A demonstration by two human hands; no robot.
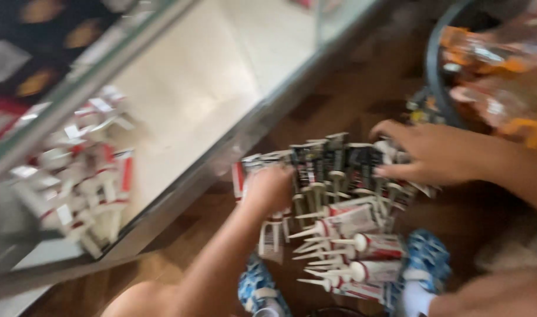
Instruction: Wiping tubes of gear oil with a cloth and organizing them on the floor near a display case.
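Observation:
A heap of small white tubes with pointed nozzles and red-and-black labels (pixel 344 217) lies on the brown floor between my feet. My left hand (pixel 268 189) rests on the left side of the heap with its fingers curled over some tubes; whether it grips one is blurred. My right hand (pixel 430 154) lies spread over the heap's upper right, fingers touching the tubes. The whole picture is motion-blurred.
A glass display case (pixel 180 129) runs diagonally at left, with more tubes of the same kind piled on its shelf (pixel 86 176). A dark round basket holding orange packets (pixel 491 64) stands at the upper right. Blue patterned slippers (pixel 424 264) flank the heap.

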